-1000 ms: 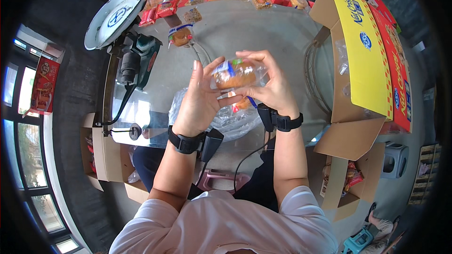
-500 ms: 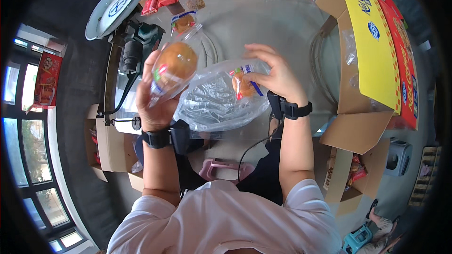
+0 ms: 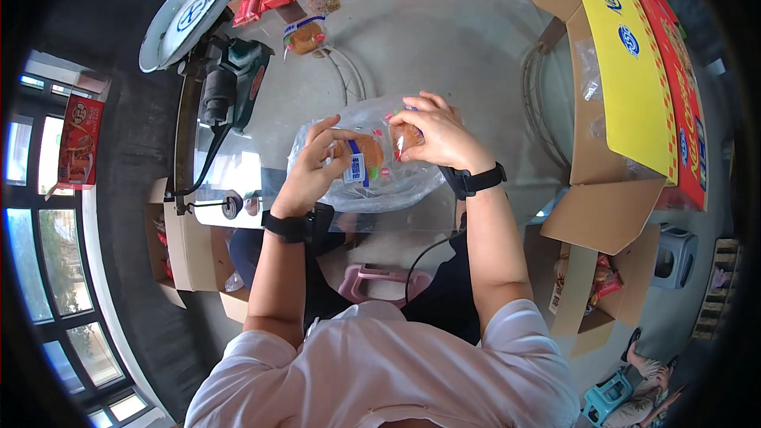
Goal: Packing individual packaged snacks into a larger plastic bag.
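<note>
Mid-frame, the left hand point(image 3: 313, 165) pinches the left end of a wrapped bun point(image 3: 368, 155); just beside it, the right hand point(image 3: 437, 136) grips a second wrapped bun point(image 3: 403, 141). Both lie over a clear plastic bag point(image 3: 396, 196) on the tabletop point(image 3: 444, 55); a scale point(image 3: 222, 91) stands upper left.

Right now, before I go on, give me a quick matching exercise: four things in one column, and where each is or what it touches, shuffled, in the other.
Things
1. Left hand
2. Pan
3. Right hand
4. Pink stool

Places and contacts
A. Between the person's legs
B. Fingers and thumb on the right bun
C. At the picture's upper left, on the scale
D. Fingers and thumb on the left bun

Pairs: 1-D, 2-C, 3-B, 4-A
</note>
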### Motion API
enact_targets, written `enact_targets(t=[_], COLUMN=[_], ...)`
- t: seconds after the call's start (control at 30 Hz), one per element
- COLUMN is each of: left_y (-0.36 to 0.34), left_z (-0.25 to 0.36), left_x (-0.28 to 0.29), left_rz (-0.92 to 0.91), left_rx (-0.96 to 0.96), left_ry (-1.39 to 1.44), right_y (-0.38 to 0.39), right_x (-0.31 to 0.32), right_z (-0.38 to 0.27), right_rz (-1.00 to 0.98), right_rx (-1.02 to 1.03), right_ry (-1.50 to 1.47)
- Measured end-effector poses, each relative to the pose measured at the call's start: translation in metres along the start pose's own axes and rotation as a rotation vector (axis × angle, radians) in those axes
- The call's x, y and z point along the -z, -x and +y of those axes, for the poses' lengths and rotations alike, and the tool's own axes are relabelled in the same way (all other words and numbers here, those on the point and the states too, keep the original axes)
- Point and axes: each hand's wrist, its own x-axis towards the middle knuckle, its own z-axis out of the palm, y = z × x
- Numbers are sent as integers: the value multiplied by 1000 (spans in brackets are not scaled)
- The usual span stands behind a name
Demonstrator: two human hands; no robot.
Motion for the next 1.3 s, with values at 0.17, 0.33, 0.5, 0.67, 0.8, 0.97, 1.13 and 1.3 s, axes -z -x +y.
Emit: enact_targets(t=[0.17,0.33,0.5,0.67,0.8,0.97,1.13,1.3], left_y=[8,22,24,18,-28,-147,-238,-277], left_z=[-20,-3,7,26,74,55,-2,-10], left_x=[-22,-22,-39,-21,19,75,83,94], left_rz=[160,250,194,116,264,275,286,167], left_rx=[2,-141,-279,-337,-431,-388,-273,156], left_ry=[-131,-554,-628,-550,-481,-699,-947,-1323], right_y=[-3,-2,-7,-12,-10,-14,-15,-17], right_x=[-5,-3,-23,-21,-6,18,5,13], right_z=[1,-22,-41,-34,-18,-15,-3,-6], right_rz=[6,141,85,15,197,21,116,18], right_rx=[15,170,224,228,240,128,234,135], right_ry=[25,60,88,50,-72,-187,-110,-144])
